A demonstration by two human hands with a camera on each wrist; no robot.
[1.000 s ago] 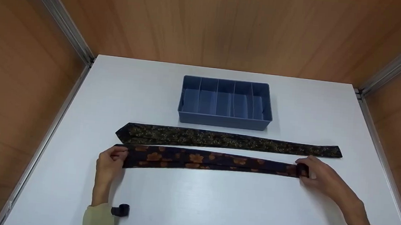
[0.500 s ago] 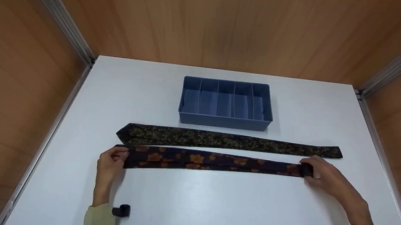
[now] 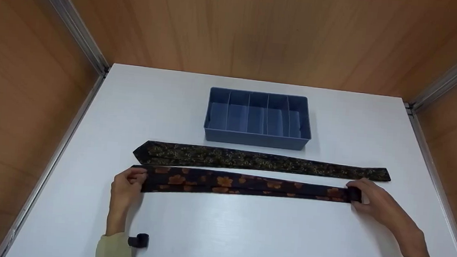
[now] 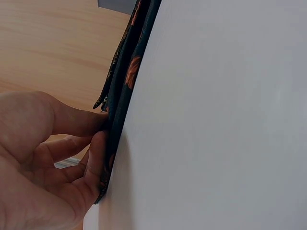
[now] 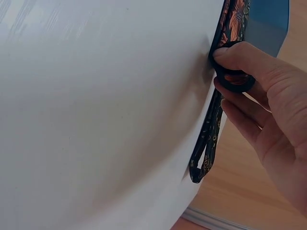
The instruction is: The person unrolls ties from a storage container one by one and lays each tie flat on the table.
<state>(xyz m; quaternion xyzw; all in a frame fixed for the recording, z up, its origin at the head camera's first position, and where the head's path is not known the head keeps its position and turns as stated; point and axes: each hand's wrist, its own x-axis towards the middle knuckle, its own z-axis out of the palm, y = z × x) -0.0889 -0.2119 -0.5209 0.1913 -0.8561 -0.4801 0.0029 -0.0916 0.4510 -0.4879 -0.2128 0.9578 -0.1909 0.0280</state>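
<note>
A dark necktie with orange flowers (image 3: 224,181) lies stretched from side to side across the white table. At its wide end, my left hand (image 3: 125,187) pinches the edge between thumb and fingers, as the left wrist view also shows. The narrow end is curled into a small loop (image 5: 236,82), which my right hand (image 3: 377,203) grips with the thumb on the near side and fingers behind. Just beyond lies a second necktie (image 3: 230,158), dark with a fine gold pattern, flat and nearly parallel. Neither hand holds it; its narrow end reaches past my right fingertips.
Behind the ties stands a blue box (image 3: 256,139) with several upright dividers forming narrow compartments. Wooden panels (image 3: 237,30) with metal corner rails enclose the white table (image 3: 240,233) at the back and both sides.
My right hand has slid a little to the right with the curled end, and more of the flowered tie shows beside it. My left hand stays in place.
</note>
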